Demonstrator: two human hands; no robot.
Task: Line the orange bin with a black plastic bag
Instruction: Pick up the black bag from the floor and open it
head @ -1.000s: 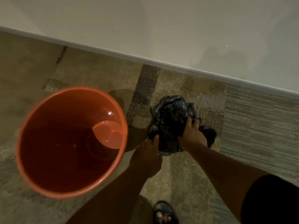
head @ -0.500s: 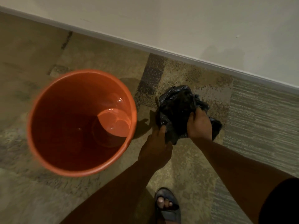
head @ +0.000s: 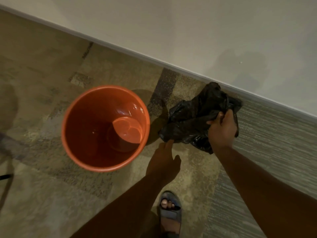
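An orange bin stands upright on the carpet left of centre, with nothing inside it. To its right a crumpled black plastic bag is bunched up near the wall's base. My right hand grips the bag's right side from above. My left hand is below the bag, fingers apart, with one fingertip just touching the bag's lower edge.
A pale wall with a white skirting board runs diagonally behind the bin and bag. Patterned carpet covers the floor. My sandalled foot stands at the bottom centre. A dark thin object pokes in at the left edge.
My left hand has let go of the bag and drawn back with its fingers apart. My right hand keeps its hold. The view has shifted, so bin and bag appear further right.
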